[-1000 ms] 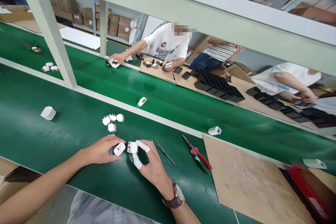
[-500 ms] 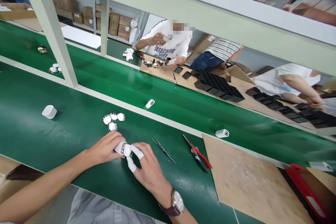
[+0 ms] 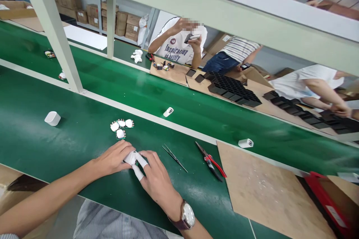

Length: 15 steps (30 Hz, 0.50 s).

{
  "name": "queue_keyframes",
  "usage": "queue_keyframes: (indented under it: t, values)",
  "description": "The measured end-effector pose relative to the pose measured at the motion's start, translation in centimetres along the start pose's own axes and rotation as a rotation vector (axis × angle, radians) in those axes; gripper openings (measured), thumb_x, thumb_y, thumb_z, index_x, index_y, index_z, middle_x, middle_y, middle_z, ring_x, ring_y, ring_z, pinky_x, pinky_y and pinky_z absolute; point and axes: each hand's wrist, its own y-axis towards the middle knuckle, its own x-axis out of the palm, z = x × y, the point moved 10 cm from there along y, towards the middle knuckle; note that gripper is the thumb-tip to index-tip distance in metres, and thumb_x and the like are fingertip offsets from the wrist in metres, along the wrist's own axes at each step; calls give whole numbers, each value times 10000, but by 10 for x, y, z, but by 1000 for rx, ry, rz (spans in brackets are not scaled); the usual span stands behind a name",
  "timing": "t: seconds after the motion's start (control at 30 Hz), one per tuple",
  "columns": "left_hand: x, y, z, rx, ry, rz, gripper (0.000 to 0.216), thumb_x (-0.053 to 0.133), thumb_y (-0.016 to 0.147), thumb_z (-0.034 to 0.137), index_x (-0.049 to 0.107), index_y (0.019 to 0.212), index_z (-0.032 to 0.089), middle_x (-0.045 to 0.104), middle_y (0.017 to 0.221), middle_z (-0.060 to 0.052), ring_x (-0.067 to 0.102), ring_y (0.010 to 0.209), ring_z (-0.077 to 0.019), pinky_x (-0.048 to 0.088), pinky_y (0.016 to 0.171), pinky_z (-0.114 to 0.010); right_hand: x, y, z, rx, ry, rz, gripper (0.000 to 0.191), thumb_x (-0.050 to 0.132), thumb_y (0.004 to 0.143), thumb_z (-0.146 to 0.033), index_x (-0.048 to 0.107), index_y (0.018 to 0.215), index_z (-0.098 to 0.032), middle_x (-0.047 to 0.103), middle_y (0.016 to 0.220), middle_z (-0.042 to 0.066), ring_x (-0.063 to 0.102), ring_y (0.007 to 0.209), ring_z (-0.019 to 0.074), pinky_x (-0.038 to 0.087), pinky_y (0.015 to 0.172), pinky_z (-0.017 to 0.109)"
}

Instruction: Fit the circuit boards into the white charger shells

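My left hand (image 3: 116,158) is closed around a small white plastic housing (image 3: 129,158), its mouth turned to the right. White finger cots cover the thumb and index finger of my right hand (image 3: 157,173). These two fingers pinch a small circuit board (image 3: 136,163), its green edge just showing at the housing's mouth. How deep the board sits is hidden by the fingers. Beyond my left hand lie several circuit boards with white-covered parts (image 3: 120,133). An empty-looking white housing (image 3: 52,118) stands farther left. Tweezers (image 3: 175,158) lie to the right of my right hand.
Red-and-black pliers (image 3: 211,161) lie beside a brown board (image 3: 269,186). A red-edged bin (image 3: 325,198) stands at far right. White units (image 3: 168,112) sit on the green belt (image 3: 134,93) behind a pale rail. Across it, co-workers handle parts near rows of black cases (image 3: 232,89).
The circuit board has moved left, into or against the housing's mouth, with my right fingers following. Items on the belt have shifted right. A co-worker opposite has raised both hands.
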Motion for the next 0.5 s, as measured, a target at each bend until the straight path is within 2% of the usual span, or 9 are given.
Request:
queue_keyframes:
  t: [0.2,0.3,0.43,0.5]
  values:
    - [11,-1,-7,-52,-145,-87,409,719,947,224,525,1307,218,634,1206,-92,604,1095,-258,547,963,-403,4,-3,1,-8,29,41,218,624,1011,-217,620,1228,-194,625,1340,155,582,1220,332,603,944,524]
    - [11,0,-7,-68,-165,-96,416,716,936,195,533,1309,226,643,1208,-85,595,1105,-259,541,968,-403,10,-4,4,5,57,14,283,619,1018,-245,601,1299,-211,634,1343,144,591,1255,328,601,966,521]
    - [10,0,-5,-73,-196,-119,392,679,969,200,545,1336,237,673,1217,-70,590,1099,-245,536,973,-389,11,-5,7,5,144,42,439,632,1002,-212,525,1428,-189,625,1344,165,618,1240,291,588,1012,485]
    - [10,1,-3,-65,-217,-128,370,672,982,224,562,1335,243,690,1199,-63,598,1076,-237,539,965,-380,14,-3,8,3,147,33,418,628,1006,-212,546,1415,-205,626,1339,158,628,1208,281,592,992,470]
